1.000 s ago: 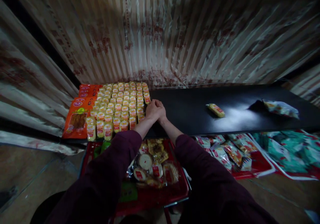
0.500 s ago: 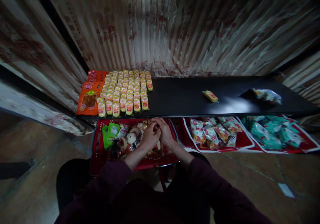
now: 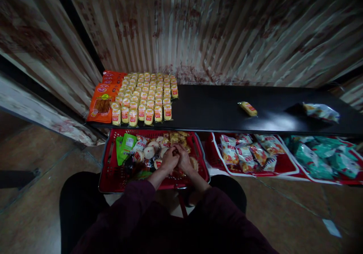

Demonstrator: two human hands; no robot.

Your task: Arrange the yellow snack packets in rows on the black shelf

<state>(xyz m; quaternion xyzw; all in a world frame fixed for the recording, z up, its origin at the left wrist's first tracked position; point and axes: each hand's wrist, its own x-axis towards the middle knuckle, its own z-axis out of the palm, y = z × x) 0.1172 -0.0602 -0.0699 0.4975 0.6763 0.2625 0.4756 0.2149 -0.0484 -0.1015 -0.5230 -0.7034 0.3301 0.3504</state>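
My left hand and my right hand meet over the right half of a red basket, below the shelf's front edge. Both have bent, closed fingertips touching one another; anything between them is hidden. Around them in the basket lie small yellow packets, round pale wrapped cakes and a green packet. Above, on the black shelf, small yellow wrapped cakes stand in close rows at the left, beside orange packets.
A single yellow wrapped cake and a shiny pale packet lie farther right on the shelf. Beneath it stand a red basket of white-and-orange snack bags and another with teal bags. A patterned curtain hangs behind.
My joined hands have drawn back from the shelf edge toward me, uncovering more yellow packets in the basket. The view has shifted slightly. The items on the shelf look the same.
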